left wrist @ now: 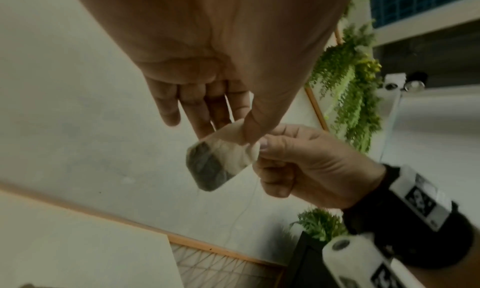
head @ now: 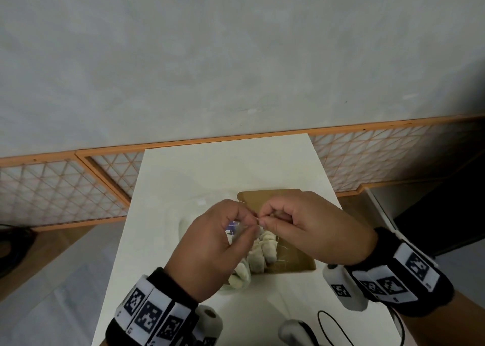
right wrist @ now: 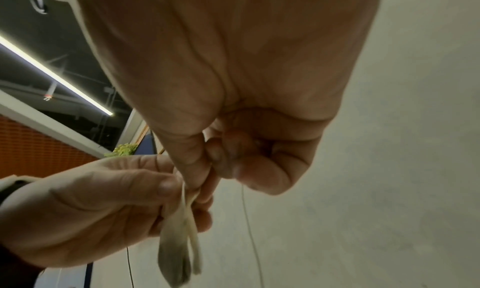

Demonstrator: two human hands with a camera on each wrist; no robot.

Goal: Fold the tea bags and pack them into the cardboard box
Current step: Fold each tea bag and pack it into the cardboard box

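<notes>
White surface (head: pixel 204 167): box (head: pixel 299 263) holds several packed bags (head: pixel 265 254). Both hands, left (head: pixel 212 243) and right (head: pixel 312 230), pinch one bag (left wrist: pixel 221 160) above it, string dangling; fold unfinished, packing remains.

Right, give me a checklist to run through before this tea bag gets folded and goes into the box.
1. Left hand pinches the tea bag at its top edge: ok.
2. Right hand pinches the same top edge beside the left thumb: ok.
3. Tea leaves settled at the bag's lower end, away from the pinch: ok.
4. String hangs loose below the right hand, not wound up: not ok.
5. Cardboard box lies on the table under the hands: ok.
6. Room left in the box for this bag: cannot tell, the hands hide it.
</notes>
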